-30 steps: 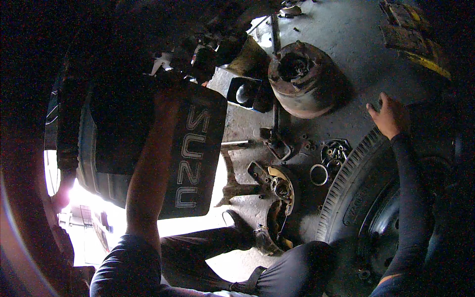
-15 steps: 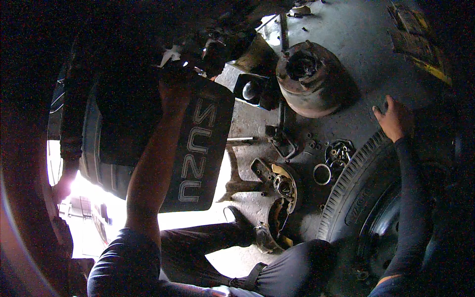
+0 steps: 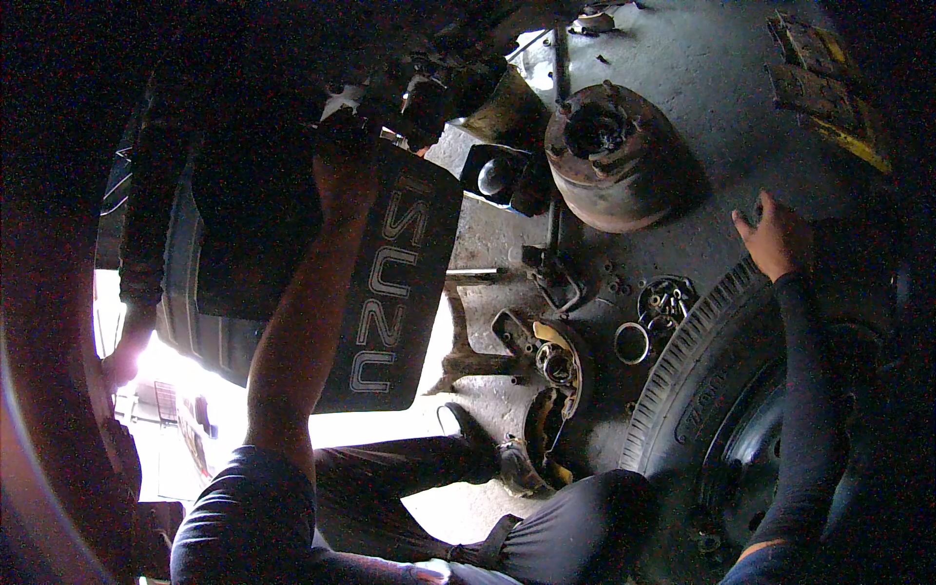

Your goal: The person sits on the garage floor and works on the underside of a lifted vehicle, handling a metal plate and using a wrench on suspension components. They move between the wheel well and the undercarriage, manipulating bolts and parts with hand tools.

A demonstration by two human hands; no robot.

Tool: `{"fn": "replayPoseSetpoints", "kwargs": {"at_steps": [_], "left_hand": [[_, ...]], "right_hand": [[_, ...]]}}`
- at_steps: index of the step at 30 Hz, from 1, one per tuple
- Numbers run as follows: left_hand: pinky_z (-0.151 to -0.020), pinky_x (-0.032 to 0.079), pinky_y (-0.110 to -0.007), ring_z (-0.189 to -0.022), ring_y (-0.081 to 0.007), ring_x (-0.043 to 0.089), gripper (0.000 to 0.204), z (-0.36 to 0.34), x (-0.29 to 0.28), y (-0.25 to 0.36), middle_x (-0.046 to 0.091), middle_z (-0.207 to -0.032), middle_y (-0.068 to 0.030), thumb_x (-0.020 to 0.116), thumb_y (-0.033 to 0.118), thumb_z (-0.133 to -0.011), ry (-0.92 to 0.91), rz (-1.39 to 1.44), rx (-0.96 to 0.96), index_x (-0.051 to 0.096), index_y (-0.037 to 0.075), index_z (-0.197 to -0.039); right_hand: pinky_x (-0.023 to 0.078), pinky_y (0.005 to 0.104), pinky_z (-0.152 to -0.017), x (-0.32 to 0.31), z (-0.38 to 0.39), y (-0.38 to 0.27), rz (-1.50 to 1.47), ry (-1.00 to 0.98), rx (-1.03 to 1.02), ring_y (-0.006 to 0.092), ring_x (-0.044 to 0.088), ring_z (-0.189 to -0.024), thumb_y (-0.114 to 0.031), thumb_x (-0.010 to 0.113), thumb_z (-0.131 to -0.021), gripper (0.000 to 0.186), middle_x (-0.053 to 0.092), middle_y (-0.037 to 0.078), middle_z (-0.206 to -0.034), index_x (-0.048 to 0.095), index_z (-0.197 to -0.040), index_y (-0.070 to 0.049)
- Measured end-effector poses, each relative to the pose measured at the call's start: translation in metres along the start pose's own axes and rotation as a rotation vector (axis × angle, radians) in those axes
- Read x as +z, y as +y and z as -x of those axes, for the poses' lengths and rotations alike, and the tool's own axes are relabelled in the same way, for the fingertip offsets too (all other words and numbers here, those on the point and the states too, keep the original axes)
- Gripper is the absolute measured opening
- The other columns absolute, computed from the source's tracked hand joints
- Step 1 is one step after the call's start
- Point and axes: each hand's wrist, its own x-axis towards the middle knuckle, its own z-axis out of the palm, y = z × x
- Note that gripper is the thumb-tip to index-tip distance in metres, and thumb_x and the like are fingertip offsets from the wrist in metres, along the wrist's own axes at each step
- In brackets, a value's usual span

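Note:
My left hand (image 3: 343,174) is raised among dark parts under a vehicle. It touches or is close to a pale metal piece (image 3: 343,100); its fingers are lost in shadow, so their grip cannot be made out. Just right of that forearm hangs a black mud flap (image 3: 414,268) with pale raised lettering. At the right, my right hand (image 3: 780,239) is by the top of a large tyre (image 3: 697,390), thumb and forefinger apart, with nothing visible held in it. The other fingers are partly hidden.
A rusty brake drum (image 3: 624,166) stands on the concrete floor. Nearer lie curved brake shoes (image 3: 570,375), a metal ring (image 3: 632,343), a dish of small hardware (image 3: 668,300) and several loose nuts. Dirty yellow-edged pieces (image 3: 829,93) lie at the far right. My bent legs (image 3: 575,526) are below.
The view has shifted slightly. My left hand stays up at the dark parts, its wrist turned a little at most, and my right hand stays by the tyre.

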Motion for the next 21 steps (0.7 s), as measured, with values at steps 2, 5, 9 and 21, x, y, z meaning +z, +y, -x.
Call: {"fn": "replayPoseSetpoints", "kwargs": {"at_steps": [2,5,9,21], "left_hand": [[-0.081,0.058,-0.044,-0.096,-0.034,0.07,0.025,-0.001,-0.002,0.005,0.072,-0.106,-0.0148,0.067,0.011,-0.086,0.031,0.013,-0.004,0.071,0.007,-0.11],[-0.082,0.058,-0.044,-0.096,-0.0341,0.07,0.026,-0.002,-0.004,0.009,0.072,-0.107,-0.0149,0.068,0.012,-0.086,0.08,0.014,0.011,0.071,0.006,-0.111],[-0.083,0.057,-0.044,-0.096,-0.0344,0.07,0.027,0.002,-0.007,0.003,0.073,-0.108,-0.0151,0.069,0.014,-0.086,0.087,0.059,0.001,0.071,0.006,-0.112],[-0.083,0.057,-0.044,-0.095,-0.0352,0.072,0.033,0.003,-0.039,0.014,0.074,-0.109,-0.0157,0.073,0.024,-0.087,0.04,0.544,-0.184,0.071,0.006,-0.114]], "right_hand": [[0.055,0.0467,-0.087,-0.001,0.0,0.0,0.011,-0.007,-0.004,0.0375,0.069,-0.103,-0.05,0.07,-0.09,0.059,0.072,0.02,-0.112,0.062,-0.127,-0.005],[0.054,0.0473,-0.088,0.001,0.0,0.002,0.029,0.027,-0.023,0.0378,0.068,-0.104,-0.05,0.07,-0.09,0.061,0.071,0.02,-0.114,0.061,-0.129,-0.005],[0.054,0.0478,-0.088,0.011,-0.001,0.008,0.003,0.037,-0.022,0.0392,0.068,-0.104,-0.05,0.071,-0.09,0.062,0.07,0.022,-0.114,0.06,-0.13,-0.004],[0.051,0.0477,-0.095,0.025,-0.003,0.016,-0.065,0.0,0.02,0.0391,0.065,-0.111,-0.047,0.073,-0.089,0.068,0.068,0.022,-0.122,0.056,-0.137,-0.002]]}}
